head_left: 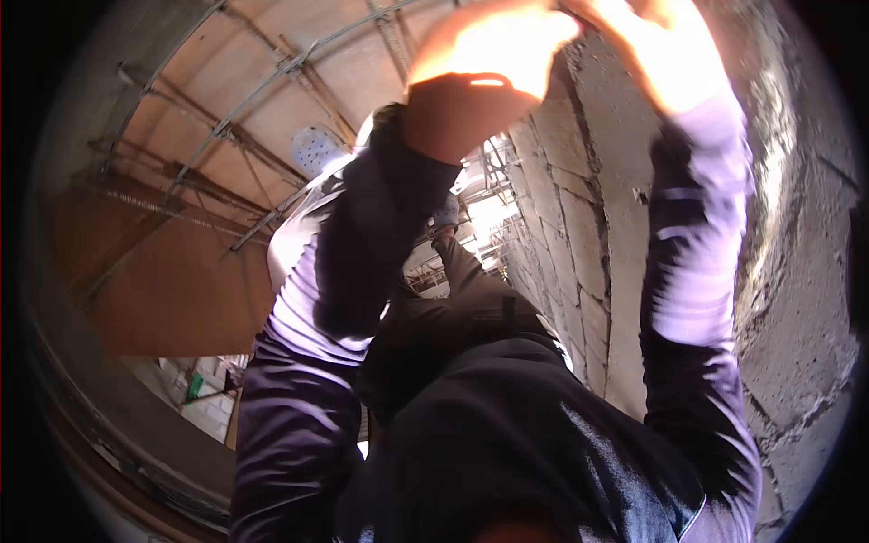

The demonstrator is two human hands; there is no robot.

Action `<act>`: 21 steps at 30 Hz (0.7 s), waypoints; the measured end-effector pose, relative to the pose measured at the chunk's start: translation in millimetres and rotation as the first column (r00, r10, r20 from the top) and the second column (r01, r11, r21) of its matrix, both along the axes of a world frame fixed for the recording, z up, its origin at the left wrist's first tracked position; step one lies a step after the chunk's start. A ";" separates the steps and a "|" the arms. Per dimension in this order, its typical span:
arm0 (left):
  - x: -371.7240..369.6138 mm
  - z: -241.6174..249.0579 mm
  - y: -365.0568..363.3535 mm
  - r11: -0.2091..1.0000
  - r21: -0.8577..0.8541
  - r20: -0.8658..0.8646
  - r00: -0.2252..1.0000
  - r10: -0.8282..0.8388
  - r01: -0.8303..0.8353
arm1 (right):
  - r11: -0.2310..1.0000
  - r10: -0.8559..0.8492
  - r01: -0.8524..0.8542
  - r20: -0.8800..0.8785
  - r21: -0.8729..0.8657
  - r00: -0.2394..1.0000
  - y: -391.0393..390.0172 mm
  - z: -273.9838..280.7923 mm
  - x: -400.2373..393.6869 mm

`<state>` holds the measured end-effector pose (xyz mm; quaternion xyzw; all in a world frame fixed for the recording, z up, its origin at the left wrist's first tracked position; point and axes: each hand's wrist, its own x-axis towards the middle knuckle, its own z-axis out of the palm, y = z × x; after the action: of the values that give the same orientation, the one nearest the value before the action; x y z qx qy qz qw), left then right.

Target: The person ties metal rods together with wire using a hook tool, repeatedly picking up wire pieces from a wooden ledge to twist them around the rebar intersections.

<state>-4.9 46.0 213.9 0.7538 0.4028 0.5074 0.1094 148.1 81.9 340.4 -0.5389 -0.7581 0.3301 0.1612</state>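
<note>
Left hand: our left hand (498,59) is raised at the upper centre of the frame, wrist bent toward the right hand.
Right hand: our right hand (677,50) is up at the upper right, close to the left; can't tell if they touch.
Fingers: can't tell whether spread, pressed together or pinching something; glare washes them out and the top edge crops them.
Between hands: dark sliver at top centre; object or gap, can't tell.
Block wall: nearest work surface, running from the centre to the right of the frame, its joints (602,244) showing between our arms. Contact with the hands not readable.
Sleeves: left sleeve (294,398) rises from lower left, right sleeve (692,281) from lower right; both reach well up. We'd judge this tiring, so elbows a bit bent and shoulders loose.
Glare: best to work with the hands lower in the frame, out of the bright patch, so we can see our fingertips.
Wall clearance: right forearm looks near the rough face; we'd leave room so knuckles and cloth don't scrape.
Rebar: steel bars (217,128) cross the upper left in front of a brown panel (172,299); we'd mind the left elbow on that side.
Stance: our trousers (471,285) show mid-frame; footing too small to judge, so we'd check it before stretching further.
</note>
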 end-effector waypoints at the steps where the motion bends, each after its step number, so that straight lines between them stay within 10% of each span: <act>1: 10.4 -9.8 1.1 0.988 0.153 0.101 0.995 -0.022 0.006 | 0.997 -0.032 0.024 -0.122 -0.071 0.992 6.3 -15.9 14.7; 7: 20.7 -1.2 -22.4 0.973 -0.153 0.313 0.942 -0.118 0.173 | 0.896 -0.341 0.326 0.002 -0.303 0.940 -37.2 -3.6 44.6; 9: 30.6 -5.6 -24.0 0.968 -0.158 0.437 0.893 -0.106 0.192 | 0.678 -0.631 0.255 -0.368 -0.689 0.683 -43.8 -8.4 52.2; 13: 39.7 -14.3 -23.4 0.917 -0.242 0.666 0.741 -0.082 0.319 | 0.525 -0.781 0.029 -0.468 -0.850 0.414 -43.5 -29.1 49.5; 15: 37.9 -12.2 -24.6 0.850 -0.309 0.763 0.645 -0.047 0.427 | 0.604 -0.702 -0.240 -0.650 -0.760 0.291 -53.3 -66.7 49.7; 16: 35.6 -7.1 -31.8 0.810 -0.333 0.815 0.580 -0.011 0.482 | 0.828 -0.500 0.090 -0.655 -0.554 0.566 -72.3 -86.0 30.3; 17: 33.3 -4.5 -34.0 0.768 -0.348 0.857 0.514 0.029 0.538 | 0.814 -0.542 0.278 -0.491 -0.511 0.683 -77.4 -92.7 14.7; 18: 32.3 -11.1 -32.7 0.628 0.010 0.985 -0.116 0.128 0.778 | 0.670 -0.712 0.178 -0.555 -0.721 0.430 -78.1 -94.8 -0.6; 19: 29.2 -19.1 -30.1 0.624 0.008 0.985 -0.114 0.130 0.781 | 0.510 -0.849 -0.001 -0.504 -0.860 0.157 -77.5 -94.2 -8.9; 21: 13.0 -11.7 -21.5 0.802 -0.359 0.791 0.612 -0.009 0.476 | 0.634 -0.744 0.014 -0.605 -0.773 0.283 -66.8 -91.2 -9.9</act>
<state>8.1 24.5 202.2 0.4579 0.3329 0.6187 0.5448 138.2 15.1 249.2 -0.4660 -0.2110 0.7445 0.4291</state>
